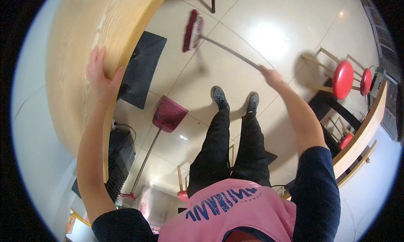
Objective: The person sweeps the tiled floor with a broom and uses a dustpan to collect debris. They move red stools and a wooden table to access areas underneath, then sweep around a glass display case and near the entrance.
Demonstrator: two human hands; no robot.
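Note:
My left hand rests flat on a light wooden tabletop, its thumb at the table's edge and nothing held. Out to the right, my right hand is closed around the grey handle of a broom. The broom's dark red head with pale bristles is at the upper middle, slightly blurred; whether it touches the floor I cannot tell. A dark red long-handled dustpan is on the tiled floor between the table and my feet, its thin handle running down and left to a red grip.
Under the table edge is a black table base plate. A black ridged object with a cable stands nearer me. Red round stools and another wooden table are at the right. Dark furniture legs show at the top.

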